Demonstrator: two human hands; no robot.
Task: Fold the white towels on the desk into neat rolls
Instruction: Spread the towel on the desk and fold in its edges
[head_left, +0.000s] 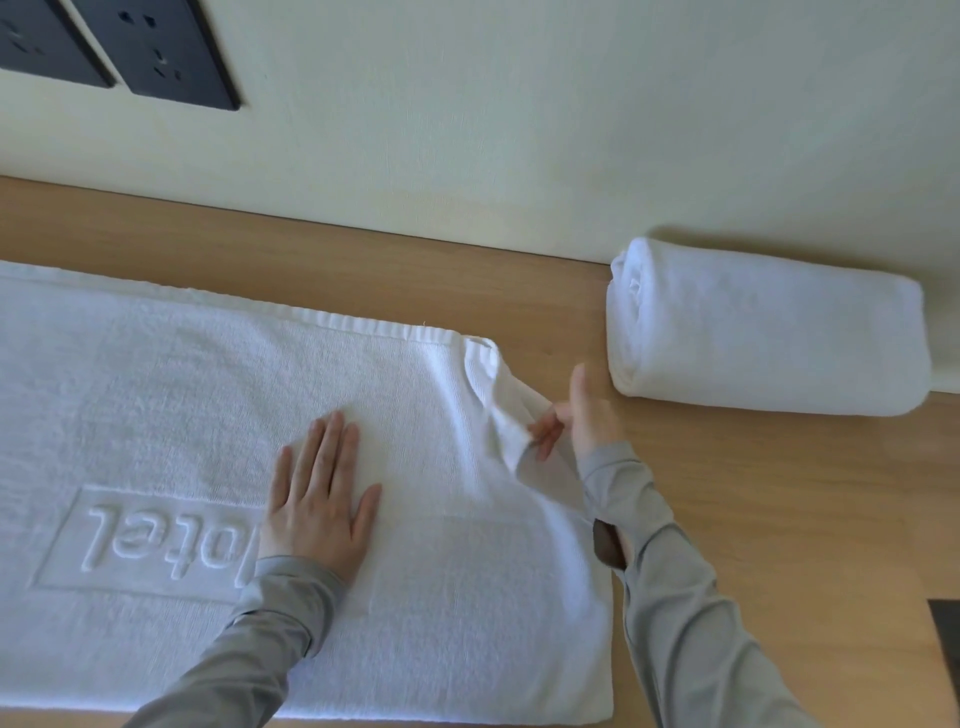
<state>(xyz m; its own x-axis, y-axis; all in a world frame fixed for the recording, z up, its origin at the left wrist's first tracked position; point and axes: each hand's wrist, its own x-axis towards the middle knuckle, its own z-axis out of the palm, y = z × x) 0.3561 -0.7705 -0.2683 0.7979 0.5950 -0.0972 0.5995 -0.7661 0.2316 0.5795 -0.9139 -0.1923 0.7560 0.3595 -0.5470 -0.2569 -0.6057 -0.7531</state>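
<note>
The head view looks down on a white towel (156, 389) spread flat on a wooden desk (779, 519). It covers the desk's left and middle and runs out of frame on the left. An embossed framed word sits upside down on its near left part. The left hand (319, 499) lies palm down on the towel right of that word, covering its last letters, with the fingers straight and slightly spread, holding nothing. At the towel's right edge, near the far corner, the right hand (576, 415) pinches a lifted, crumpled flap of cloth in its curled fingers, with one digit pointing straight up. Grey sleeves (675, 597) cover both forearms, and the right one crosses the towel's near right corner. To the right of the towel, apart from it, a finished roll (769, 338) lies on its side against the pale wall (467, 130), its spiral end facing the towel. Above the towel's far left, two dark sockets (176, 52) are set in the wall. A dark thing (948, 629), cut off by the frame, lies on the desk to the towel's right.
</note>
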